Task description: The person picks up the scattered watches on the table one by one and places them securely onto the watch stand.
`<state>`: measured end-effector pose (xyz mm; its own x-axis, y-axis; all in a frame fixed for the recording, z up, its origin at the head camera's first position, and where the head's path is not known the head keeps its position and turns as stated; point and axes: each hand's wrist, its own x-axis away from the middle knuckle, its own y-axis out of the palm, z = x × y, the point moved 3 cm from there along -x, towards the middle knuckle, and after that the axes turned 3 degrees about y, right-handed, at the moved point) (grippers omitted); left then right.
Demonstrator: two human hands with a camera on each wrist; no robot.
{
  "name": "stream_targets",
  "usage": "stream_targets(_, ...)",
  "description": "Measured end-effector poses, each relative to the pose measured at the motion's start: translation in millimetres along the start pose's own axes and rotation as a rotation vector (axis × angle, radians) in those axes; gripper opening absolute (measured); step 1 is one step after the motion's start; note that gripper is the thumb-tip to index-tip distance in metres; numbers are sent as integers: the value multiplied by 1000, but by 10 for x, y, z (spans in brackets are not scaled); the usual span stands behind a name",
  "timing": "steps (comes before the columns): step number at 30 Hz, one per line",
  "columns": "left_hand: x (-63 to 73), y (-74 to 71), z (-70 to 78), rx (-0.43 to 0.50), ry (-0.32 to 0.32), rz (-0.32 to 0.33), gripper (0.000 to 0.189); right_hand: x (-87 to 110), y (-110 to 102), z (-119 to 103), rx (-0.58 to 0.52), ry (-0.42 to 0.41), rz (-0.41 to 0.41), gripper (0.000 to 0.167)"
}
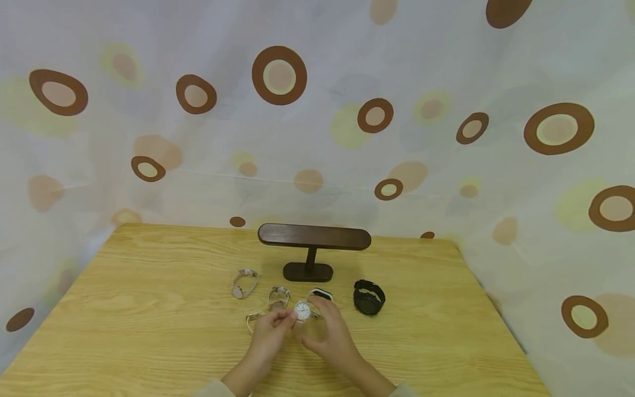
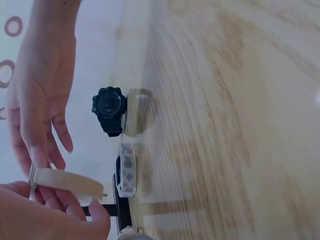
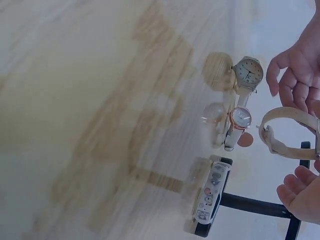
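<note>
In the head view, my left hand (image 1: 268, 337) pinches the rim of a small wristwatch (image 1: 302, 310) between thumb and fingers, its round white face turned up. The cream strap (image 3: 287, 113) makes a loop under the face in the right wrist view. Around the watch's other side my right hand (image 1: 336, 341) is spread, thumb and index finger wide apart. Its thumb tip comes close to the watch's edge in the left wrist view (image 2: 37, 156). Both hands are above the wooden table (image 1: 163, 309), in front of other watches.
A dark brown T-shaped watch stand (image 1: 314, 236) rises behind the hands. On the table are a black chunky watch (image 1: 368, 298), a patterned white-strapped watch (image 3: 209, 192), a round-faced pale watch (image 3: 248, 73) and a rose-rimmed watch (image 3: 241, 117). A dotted cloth (image 1: 317, 143) hangs behind.
</note>
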<state>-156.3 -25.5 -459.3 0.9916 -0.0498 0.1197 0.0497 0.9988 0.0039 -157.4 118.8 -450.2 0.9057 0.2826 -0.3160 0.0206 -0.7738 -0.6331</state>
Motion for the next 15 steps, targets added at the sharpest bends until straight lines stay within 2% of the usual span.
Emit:
stream_targets(3, 3, 14, 8, 75, -17, 36, 33, -26, 21, -20, 18, 10, -3, 64)
stream_targets(7, 8, 24, 11, 141, -55, 44, 28, -77, 9, -45, 41, -5, -11, 61)
stream_targets(15, 30, 5, 20, 170, -78, 33, 24, -169, -6, -43, 76, -71, -30, 57)
